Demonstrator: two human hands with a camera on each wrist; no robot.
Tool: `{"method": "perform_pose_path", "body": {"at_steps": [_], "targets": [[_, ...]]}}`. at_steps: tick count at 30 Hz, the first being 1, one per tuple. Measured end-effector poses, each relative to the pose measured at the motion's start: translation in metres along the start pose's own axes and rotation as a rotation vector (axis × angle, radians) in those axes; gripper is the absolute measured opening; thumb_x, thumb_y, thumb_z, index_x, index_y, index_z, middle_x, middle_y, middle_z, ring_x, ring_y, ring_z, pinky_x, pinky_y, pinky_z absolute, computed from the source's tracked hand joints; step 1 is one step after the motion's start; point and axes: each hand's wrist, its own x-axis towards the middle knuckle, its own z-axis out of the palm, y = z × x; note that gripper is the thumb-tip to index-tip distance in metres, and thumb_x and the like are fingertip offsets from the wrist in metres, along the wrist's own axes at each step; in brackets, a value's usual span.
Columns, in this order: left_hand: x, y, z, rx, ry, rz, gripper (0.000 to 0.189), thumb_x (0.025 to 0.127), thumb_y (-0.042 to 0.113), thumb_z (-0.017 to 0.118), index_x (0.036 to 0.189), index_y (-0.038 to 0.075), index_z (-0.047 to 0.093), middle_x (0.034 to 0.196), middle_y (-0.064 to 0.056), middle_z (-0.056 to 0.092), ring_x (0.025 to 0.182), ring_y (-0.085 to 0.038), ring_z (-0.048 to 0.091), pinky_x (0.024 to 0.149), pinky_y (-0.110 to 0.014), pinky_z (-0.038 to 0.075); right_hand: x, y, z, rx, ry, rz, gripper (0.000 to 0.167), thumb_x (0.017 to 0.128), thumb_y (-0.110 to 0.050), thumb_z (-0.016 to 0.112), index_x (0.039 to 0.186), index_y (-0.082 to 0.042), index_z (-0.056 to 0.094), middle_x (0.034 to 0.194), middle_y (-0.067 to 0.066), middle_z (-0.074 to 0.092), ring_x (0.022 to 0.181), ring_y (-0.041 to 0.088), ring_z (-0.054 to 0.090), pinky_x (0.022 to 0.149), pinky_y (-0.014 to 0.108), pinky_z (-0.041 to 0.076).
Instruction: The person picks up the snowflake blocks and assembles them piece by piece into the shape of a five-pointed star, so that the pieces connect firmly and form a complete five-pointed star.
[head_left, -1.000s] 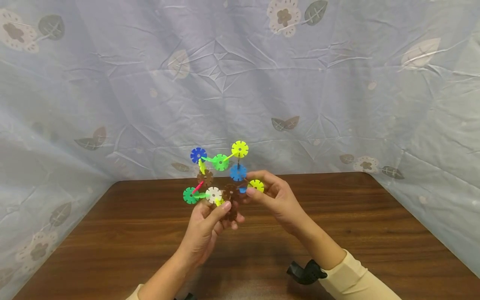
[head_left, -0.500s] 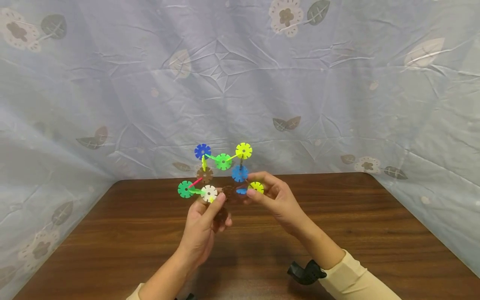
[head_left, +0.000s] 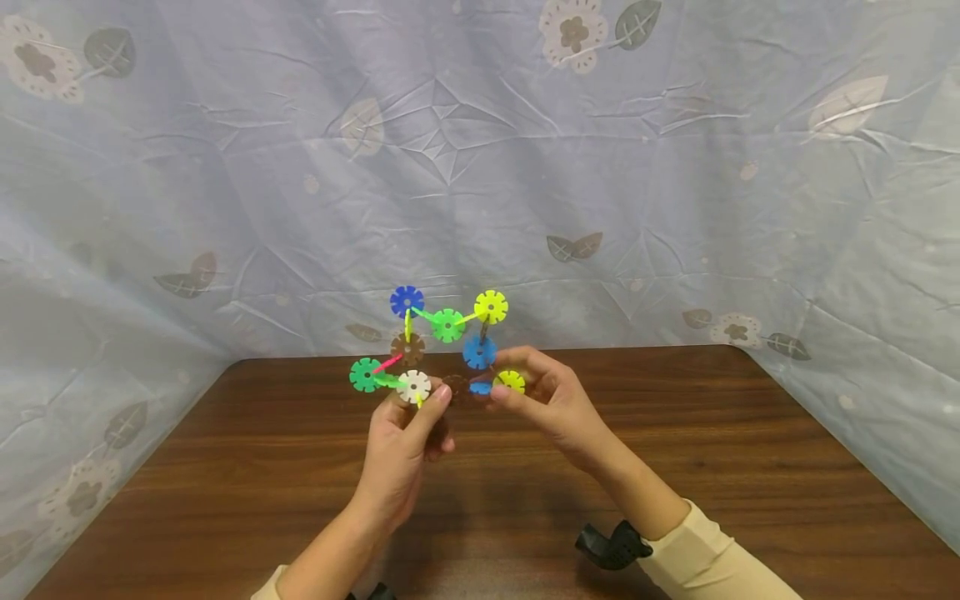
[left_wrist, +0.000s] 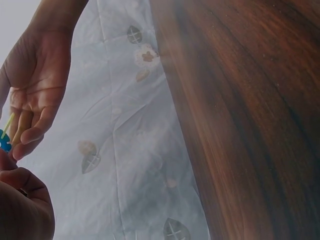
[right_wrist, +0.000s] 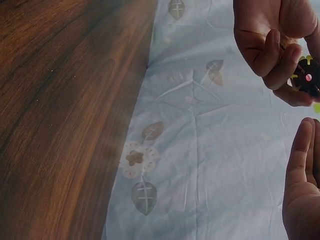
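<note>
Both hands hold a ring-like chain of notched plastic discs above the table. My left hand (head_left: 405,437) pinches it beside the white disc (head_left: 414,387), thumb at a brown disc (head_left: 454,386); in the right wrist view its curled fingers hold a dark disc (right_wrist: 307,77). With thumb and forefinger, my right hand (head_left: 551,396) pinches the chain near a yellow disc (head_left: 512,382) and a lighter blue disc (head_left: 479,352). A dark blue disc (head_left: 407,302), a light green disc (head_left: 448,325) and another yellow disc (head_left: 491,307) form the top; a green disc (head_left: 366,375) sticks out left.
Below the hands lies a dark wood-grain table (head_left: 675,433). A pale patterned curtain (head_left: 465,183) hangs behind it and along the sides. A black wrist mount (head_left: 615,544) sits at the right sleeve (head_left: 705,550).
My left hand has shifted slightly left, carrying the white and green discs away from the right hand. The brown disc by its thumb now shows flatter. My right hand has barely moved.
</note>
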Motion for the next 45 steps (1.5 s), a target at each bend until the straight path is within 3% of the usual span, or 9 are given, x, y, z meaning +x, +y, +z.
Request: {"method": "perform_pose_path", "body": {"at_steps": [6, 13, 19, 24, 35, 45], "targets": [[0.000, 0.000, 0.000, 0.028, 0.003, 0.052, 0.022, 0.104, 0.009, 0.063, 0.090, 0.025, 0.070, 0.076, 0.012, 0.060, 0.051, -0.005, 0.054, 0.052, -0.018, 0.039, -0.001, 0.000, 0.001, -0.047, -0.026, -0.041, 0.033, 0.100, -0.008, 0.070, 0.128, 0.004, 0.060, 0.124, 0.001, 0.067, 0.102, 0.010, 0.072, 0.090, 0.037, 0.064], [0.001, 0.001, -0.001, 0.012, 0.006, 0.063, 0.024, 0.102, 0.007, 0.064, 0.087, 0.023, 0.071, 0.074, 0.010, 0.058, 0.052, -0.006, 0.049, 0.052, -0.018, 0.040, -0.001, -0.001, 0.000, -0.083, -0.030, -0.048, 0.031, 0.098, -0.007, 0.072, 0.128, 0.001, 0.062, 0.124, -0.004, 0.069, 0.105, 0.009, 0.072, 0.091, 0.032, 0.063], [0.002, 0.001, -0.003, 0.009, -0.037, 0.095, 0.023, 0.102, 0.006, 0.065, 0.088, 0.022, 0.072, 0.075, 0.012, 0.061, 0.054, -0.005, 0.048, 0.054, -0.018, 0.043, -0.002, -0.002, -0.002, -0.111, -0.041, -0.052, 0.032, 0.099, -0.008, 0.072, 0.128, 0.001, 0.062, 0.124, -0.008, 0.071, 0.107, 0.008, 0.070, 0.091, 0.029, 0.061], [0.003, -0.001, -0.004, 0.003, -0.058, 0.096, 0.022, 0.102, 0.006, 0.065, 0.088, 0.022, 0.072, 0.074, 0.011, 0.061, 0.055, -0.005, 0.047, 0.054, -0.018, 0.043, -0.003, -0.002, -0.002, -0.072, -0.055, -0.035, 0.034, 0.099, -0.009, 0.072, 0.130, 0.002, 0.062, 0.127, -0.006, 0.069, 0.109, 0.009, 0.072, 0.093, 0.033, 0.062], [0.002, -0.003, -0.002, 0.012, -0.010, 0.073, 0.021, 0.102, 0.009, 0.066, 0.086, 0.022, 0.071, 0.069, 0.011, 0.058, 0.054, -0.005, 0.047, 0.054, -0.018, 0.043, -0.004, 0.009, 0.007, -0.012, -0.029, -0.038, 0.036, 0.099, -0.007, 0.072, 0.130, 0.004, 0.059, 0.124, -0.007, 0.073, 0.107, 0.007, 0.073, 0.093, 0.029, 0.062], [0.003, -0.001, -0.006, 0.030, -0.020, 0.081, 0.022, 0.102, 0.007, 0.066, 0.087, 0.023, 0.072, 0.072, 0.013, 0.060, 0.054, -0.004, 0.047, 0.053, -0.019, 0.043, -0.004, 0.008, 0.010, 0.018, -0.030, -0.025, 0.039, 0.100, -0.010, 0.071, 0.132, 0.005, 0.055, 0.120, -0.007, 0.075, 0.107, 0.010, 0.074, 0.092, 0.032, 0.063]]}}
